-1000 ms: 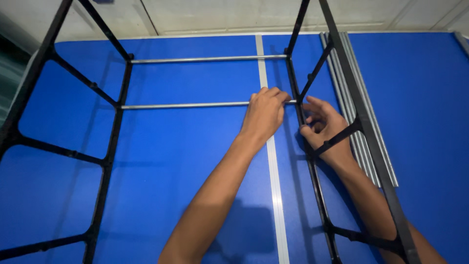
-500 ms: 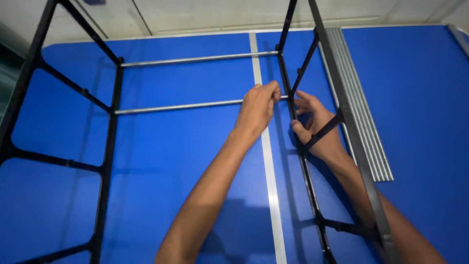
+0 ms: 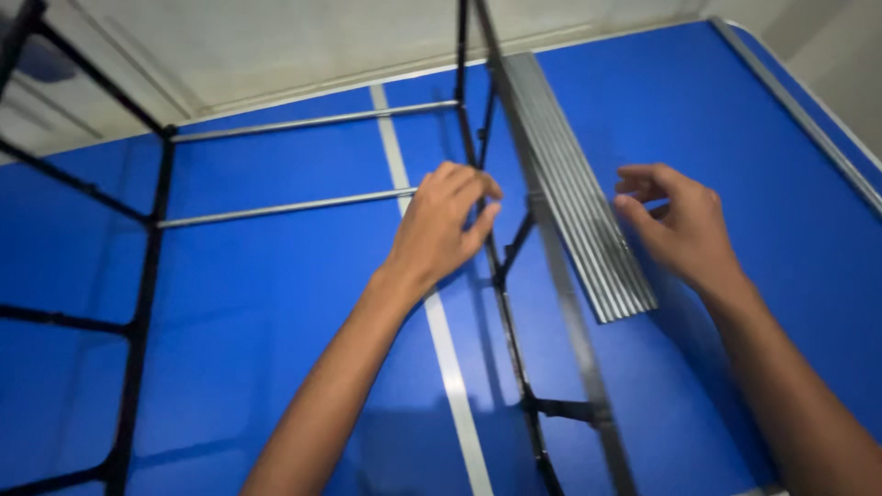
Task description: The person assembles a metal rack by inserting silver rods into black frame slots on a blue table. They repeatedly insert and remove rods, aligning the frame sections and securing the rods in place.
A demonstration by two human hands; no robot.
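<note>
left hand [image 3: 441,230]: fingers curled around the thin silver metal rod [image 3: 285,208] at the black metal frame upright [image 3: 501,276]. right hand [image 3: 680,225]: open, empty, beside the bundle of silver metal rods [image 3: 574,193] near the blue table [image 3: 276,303]'s far edge.

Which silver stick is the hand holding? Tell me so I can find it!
Start at the big blue table with the white stripe. Two silver rods cross the black frame there. It is the nearer rod, whose end meets the left hand; the farther rod is untouched.
</note>
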